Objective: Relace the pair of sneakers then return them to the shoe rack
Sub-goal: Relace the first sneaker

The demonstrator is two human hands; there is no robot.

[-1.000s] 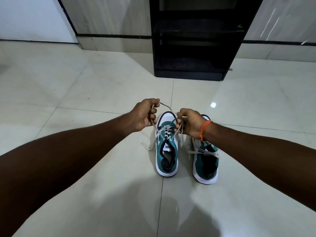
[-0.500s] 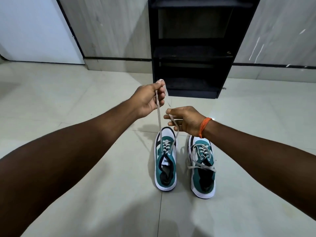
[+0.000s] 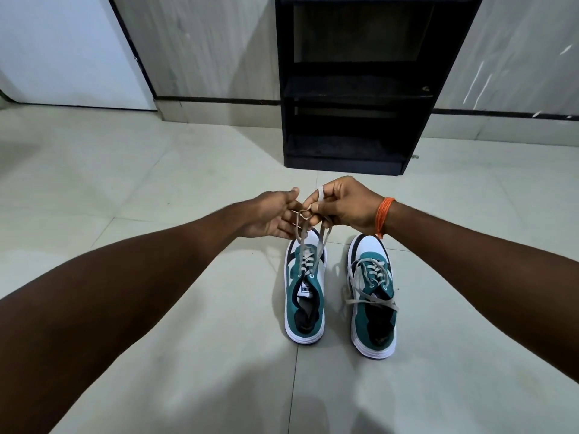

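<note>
Floor [image 3: 188, 189]: wide bare tile left of the shoes | shoe rack [image 3: 360, 89] stands at the far wall | left sneaker [image 3: 305, 296] beside right sneaker [image 3: 372, 302], heels toward me | laces [image 3: 308, 233] rise from left sneaker | right hand [image 3: 347, 208] grip pinched on laces, left hand [image 3: 272, 217] fingers loosely apart, touching them.

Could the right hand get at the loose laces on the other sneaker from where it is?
Probably yes. The right hand is above that sneaker; nothing lies between, but it is pinching the lace, which it must drop first.
</note>
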